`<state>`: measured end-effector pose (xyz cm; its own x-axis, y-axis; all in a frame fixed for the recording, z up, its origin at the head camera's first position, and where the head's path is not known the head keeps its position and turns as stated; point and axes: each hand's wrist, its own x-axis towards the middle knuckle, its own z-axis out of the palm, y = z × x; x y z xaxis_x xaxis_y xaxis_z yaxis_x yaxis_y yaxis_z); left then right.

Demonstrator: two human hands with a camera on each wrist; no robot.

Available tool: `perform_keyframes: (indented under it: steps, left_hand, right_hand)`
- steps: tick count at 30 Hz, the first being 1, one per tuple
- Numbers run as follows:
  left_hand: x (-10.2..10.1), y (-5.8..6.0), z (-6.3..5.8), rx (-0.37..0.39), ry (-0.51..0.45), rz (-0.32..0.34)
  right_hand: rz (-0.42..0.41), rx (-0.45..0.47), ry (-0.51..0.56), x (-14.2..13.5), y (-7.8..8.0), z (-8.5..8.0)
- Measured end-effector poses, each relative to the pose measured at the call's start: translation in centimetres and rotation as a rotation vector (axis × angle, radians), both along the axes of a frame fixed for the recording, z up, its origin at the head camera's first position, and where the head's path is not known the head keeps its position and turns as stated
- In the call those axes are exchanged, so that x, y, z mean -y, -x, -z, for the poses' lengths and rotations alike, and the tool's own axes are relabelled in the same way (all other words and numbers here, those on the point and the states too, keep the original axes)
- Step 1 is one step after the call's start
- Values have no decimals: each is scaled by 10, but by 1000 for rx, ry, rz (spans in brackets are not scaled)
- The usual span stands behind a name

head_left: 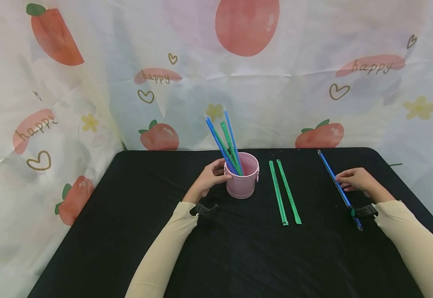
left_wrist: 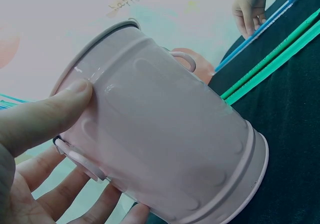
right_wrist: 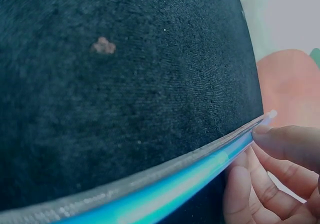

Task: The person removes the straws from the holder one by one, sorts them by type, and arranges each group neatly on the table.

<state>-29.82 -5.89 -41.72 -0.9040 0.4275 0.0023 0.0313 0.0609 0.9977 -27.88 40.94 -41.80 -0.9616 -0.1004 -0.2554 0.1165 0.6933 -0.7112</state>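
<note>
A small pink bucket (head_left: 241,188) stands upright on the black table, with several blue and green straws (head_left: 227,145) leaning out of it to the left. My left hand (head_left: 209,179) holds the bucket's left side; in the left wrist view its thumb (left_wrist: 60,111) lies on the wall below the rim, and the other fingers are around by the handle (left_wrist: 80,161). At the right, my right hand (head_left: 359,181) pinches a long blue straw (head_left: 326,164) in a clear wrapper. The right wrist view shows thumb and finger meeting on this straw (right_wrist: 175,186).
Two green wrapped straws (head_left: 278,192) lie side by side on the black tablecloth (head_left: 231,252), between the bucket and the right hand. A printed curtain (head_left: 239,91) hangs behind the table. A reddish speck (right_wrist: 105,45) is on the cloth.
</note>
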Motion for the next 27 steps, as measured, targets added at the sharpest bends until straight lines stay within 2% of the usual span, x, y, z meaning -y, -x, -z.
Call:
perform_keyframes:
  steps: [16,17,23,24,27]
  left_hand:
    - [0,-1,-1,-5,6,-2]
    - [0,-3,-4,1,7,2]
    - [0,-2,-3,5,1,5]
    - [0,0,0,-3,1,0]
    - [0,0,0,-5,0,0]
  right_hand:
    - [-10,2,-18,2,1,-1]
    - [-11,7,-15,2,1,-2]
    - [-3,48,25,0,3,-1]
    - [-1,48,27,0,3,0]
    - [-4,36,18,0,3,0]
